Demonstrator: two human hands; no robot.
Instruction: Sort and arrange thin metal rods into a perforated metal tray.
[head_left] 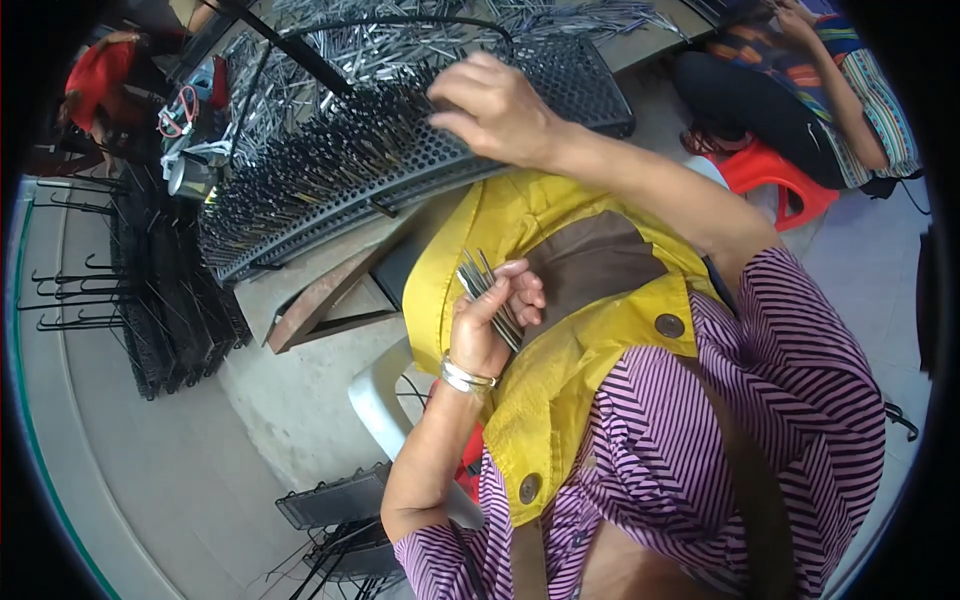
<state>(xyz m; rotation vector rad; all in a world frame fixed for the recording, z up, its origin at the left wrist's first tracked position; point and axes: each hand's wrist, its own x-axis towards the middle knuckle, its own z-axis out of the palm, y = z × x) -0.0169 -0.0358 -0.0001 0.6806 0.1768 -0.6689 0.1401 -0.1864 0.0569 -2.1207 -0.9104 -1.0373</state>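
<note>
Black racks with hooked wires (160,270) crowd the far left of my remote feed, beyond a metal cup (190,178) near the end of a perforated black tray (580,85). Dark slender rods (330,150) stand packed across the tray's left and middle, while bare holes show along its near edge and to the right. Behind it, loose metal pieces (540,18) cover the tabletop (645,48). At center, I see the left hand (492,315), bangles (466,376) at its wrist, its grip closed around a small bundle of thin metal rods (483,275), low above a yellow apron (440,240). Just above, the right hand (495,112) curls its fingers at the boundary between rods and open holes; whether that grip pinches anything, I cannot tell. In my judgment, the bundle is best held loosely fanned, tips level, so one rod separates cleanly; the right fingers should keep each rod vertical and clear of its neighbors, as a sideways brush could tilt the packed rows. At right, a co-worker (800,100) sits on a red stool (765,175).
</note>
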